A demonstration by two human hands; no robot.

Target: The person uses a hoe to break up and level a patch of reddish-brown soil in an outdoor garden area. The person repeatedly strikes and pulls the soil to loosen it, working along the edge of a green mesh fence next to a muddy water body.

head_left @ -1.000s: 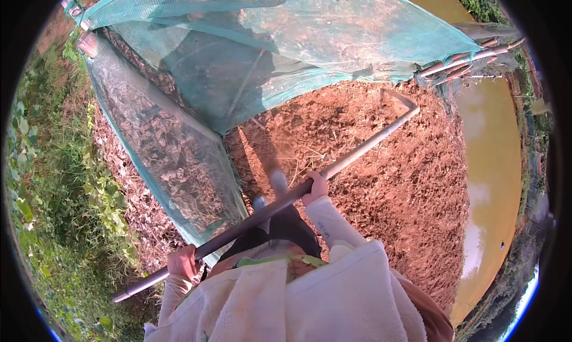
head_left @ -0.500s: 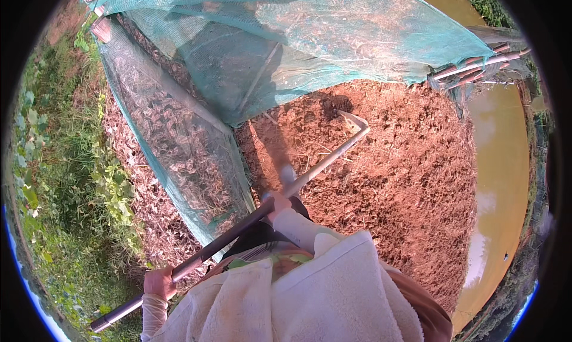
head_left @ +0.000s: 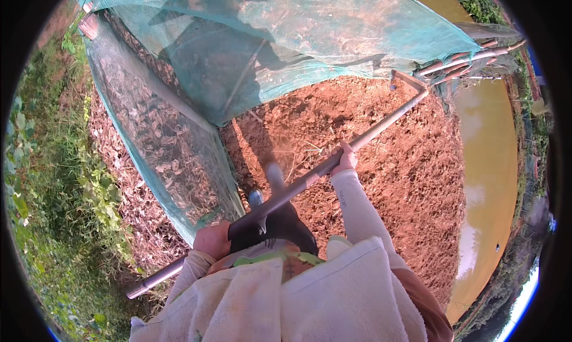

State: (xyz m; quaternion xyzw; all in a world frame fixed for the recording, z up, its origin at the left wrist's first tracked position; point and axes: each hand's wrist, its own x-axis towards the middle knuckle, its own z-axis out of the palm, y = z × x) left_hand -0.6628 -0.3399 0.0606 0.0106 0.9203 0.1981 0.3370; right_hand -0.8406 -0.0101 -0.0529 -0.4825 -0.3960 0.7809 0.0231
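A long-handled hoe (head_left: pixel 280 200) slants across the view from lower left to upper right. Near the rear part of its handle, my left hand (head_left: pixel 213 241) is wrapped round the shaft, close to my waist. My right hand (head_left: pixel 345 159) grips the shaft farther along, arm stretched forward in a pale sleeve. At the far end, the angled hoe head (head_left: pixel 409 81) is over the reddish-brown soil (head_left: pixel 387 181), beside the edge of the green netting (head_left: pixel 286 50). Whether the blade touches the ground I cannot tell.
Netting with dry leaves (head_left: pixel 161 121) behind it runs along my left. Grass and vines (head_left: pixel 53 181) grow at the far left. Muddy water (head_left: pixel 488 163) borders the soil on the right. Bundled poles (head_left: pixel 471 59) stand at the netting's right corner. A pale towel (head_left: pixel 286 294) hangs over my front.
The hoe head has moved to the right and away from me, off the dug spot. Both hands have shifted rightward, with my right hand reaching farther out along the new line.
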